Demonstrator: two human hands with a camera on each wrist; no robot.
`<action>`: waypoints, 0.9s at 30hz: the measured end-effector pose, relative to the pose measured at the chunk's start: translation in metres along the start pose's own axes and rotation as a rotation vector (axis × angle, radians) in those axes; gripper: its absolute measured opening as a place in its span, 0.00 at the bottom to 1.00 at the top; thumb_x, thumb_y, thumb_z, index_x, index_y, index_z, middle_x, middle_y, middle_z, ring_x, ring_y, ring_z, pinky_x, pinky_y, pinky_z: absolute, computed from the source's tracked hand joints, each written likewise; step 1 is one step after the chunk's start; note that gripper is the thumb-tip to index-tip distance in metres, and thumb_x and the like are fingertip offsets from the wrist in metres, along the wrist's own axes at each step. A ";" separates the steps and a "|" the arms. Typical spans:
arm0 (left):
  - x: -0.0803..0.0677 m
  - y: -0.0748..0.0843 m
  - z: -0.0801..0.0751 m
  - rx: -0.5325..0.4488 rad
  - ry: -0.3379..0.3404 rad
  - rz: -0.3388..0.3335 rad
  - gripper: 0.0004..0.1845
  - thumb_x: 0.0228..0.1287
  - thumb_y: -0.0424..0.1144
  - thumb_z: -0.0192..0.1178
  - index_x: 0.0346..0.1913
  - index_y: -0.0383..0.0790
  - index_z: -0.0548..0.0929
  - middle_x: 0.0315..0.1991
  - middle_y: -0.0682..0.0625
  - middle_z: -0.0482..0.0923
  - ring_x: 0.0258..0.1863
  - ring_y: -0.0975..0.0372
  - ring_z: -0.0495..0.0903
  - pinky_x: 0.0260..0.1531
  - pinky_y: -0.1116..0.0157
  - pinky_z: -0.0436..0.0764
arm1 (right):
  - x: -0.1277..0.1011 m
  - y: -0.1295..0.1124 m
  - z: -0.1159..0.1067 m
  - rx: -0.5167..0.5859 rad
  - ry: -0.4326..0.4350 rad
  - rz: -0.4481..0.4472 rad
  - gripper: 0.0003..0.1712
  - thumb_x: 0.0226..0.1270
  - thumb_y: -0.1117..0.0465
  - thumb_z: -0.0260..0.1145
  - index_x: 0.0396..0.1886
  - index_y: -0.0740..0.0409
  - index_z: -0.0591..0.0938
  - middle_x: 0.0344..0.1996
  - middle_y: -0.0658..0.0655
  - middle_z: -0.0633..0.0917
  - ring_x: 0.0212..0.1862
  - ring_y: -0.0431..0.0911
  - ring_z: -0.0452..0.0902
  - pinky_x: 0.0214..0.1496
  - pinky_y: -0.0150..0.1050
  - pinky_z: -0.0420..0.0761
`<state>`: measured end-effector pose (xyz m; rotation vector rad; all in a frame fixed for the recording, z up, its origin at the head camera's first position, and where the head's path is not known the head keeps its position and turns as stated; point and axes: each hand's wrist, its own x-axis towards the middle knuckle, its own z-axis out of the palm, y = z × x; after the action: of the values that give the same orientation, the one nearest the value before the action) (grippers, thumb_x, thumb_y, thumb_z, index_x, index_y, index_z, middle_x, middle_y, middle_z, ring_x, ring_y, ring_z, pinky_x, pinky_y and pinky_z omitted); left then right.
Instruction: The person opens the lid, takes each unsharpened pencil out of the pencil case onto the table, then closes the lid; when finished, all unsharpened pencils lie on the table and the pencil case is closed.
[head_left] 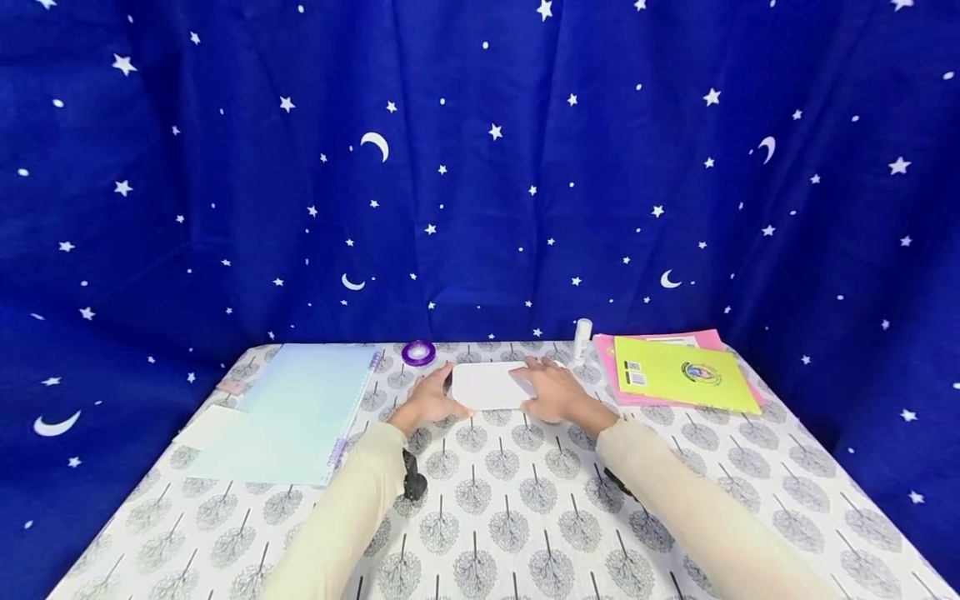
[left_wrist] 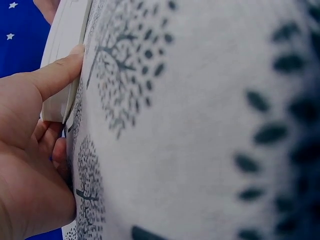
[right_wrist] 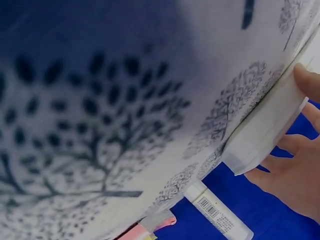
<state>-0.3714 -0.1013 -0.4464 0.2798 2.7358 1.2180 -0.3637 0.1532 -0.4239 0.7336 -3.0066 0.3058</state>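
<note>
A flat white rectangular box [head_left: 487,385] lies on the table [head_left: 510,508], which is covered with a white cloth printed with grey trees, towards its far edge and about midway across. The left hand [head_left: 429,402] is at the box's left end: in the left wrist view its thumb [left_wrist: 56,75] lies straight along the box's edge [left_wrist: 64,55], while the other fingers [left_wrist: 50,137] curl in beside the box's corner, so the hand holds that end. The right hand [head_left: 551,390] lies on the box's right end, its fingers spread flat over the top; in the right wrist view one fingertip [right_wrist: 307,80] presses the box's side [right_wrist: 265,132] and the rest of the fingers [right_wrist: 295,142] reach loosely past it, apart from one another.

Just behind the box to its left sits a small roll of purple ribbon [head_left: 418,352]. Behind it to the right stands a white glue stick [head_left: 582,339], upright, seen close by the box in the right wrist view too [right_wrist: 217,212]. Further right of the box lies a lime-green printed booklet [head_left: 682,375] on top of a pink folder [head_left: 660,342]. Well to the left of the box is a large pale blue sheet [head_left: 292,417], with a cream sheet [head_left: 206,427] peeping out on its far side. A dark blue curtain with white stars and moons [head_left: 480,167] hangs behind the table
</note>
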 end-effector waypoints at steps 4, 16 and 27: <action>0.001 0.001 0.001 -0.016 0.019 -0.012 0.60 0.41 0.41 0.80 0.78 0.46 0.56 0.76 0.43 0.56 0.76 0.42 0.47 0.70 0.36 0.47 | -0.002 0.002 0.000 -0.006 0.017 -0.029 0.36 0.63 0.56 0.64 0.72 0.52 0.70 0.74 0.68 0.60 0.72 0.72 0.52 0.68 0.73 0.56; 0.001 0.003 -0.003 -0.038 0.022 -0.007 0.60 0.42 0.39 0.80 0.78 0.44 0.55 0.76 0.42 0.57 0.74 0.41 0.50 0.70 0.35 0.49 | 0.002 -0.001 -0.003 0.040 0.003 -0.003 0.34 0.64 0.60 0.61 0.72 0.56 0.70 0.73 0.71 0.60 0.67 0.73 0.63 0.58 0.61 0.78; 0.004 -0.002 0.004 -0.052 0.012 -0.026 0.60 0.42 0.39 0.80 0.79 0.45 0.55 0.75 0.41 0.58 0.75 0.42 0.50 0.69 0.34 0.50 | 0.006 0.012 -0.022 0.285 0.034 -0.079 0.23 0.63 0.62 0.70 0.59 0.59 0.82 0.61 0.64 0.79 0.39 0.51 0.84 0.50 0.48 0.83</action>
<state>-0.3746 -0.0987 -0.4511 0.2315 2.7047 1.2855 -0.3749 0.1647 -0.4044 0.8525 -2.9246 0.7465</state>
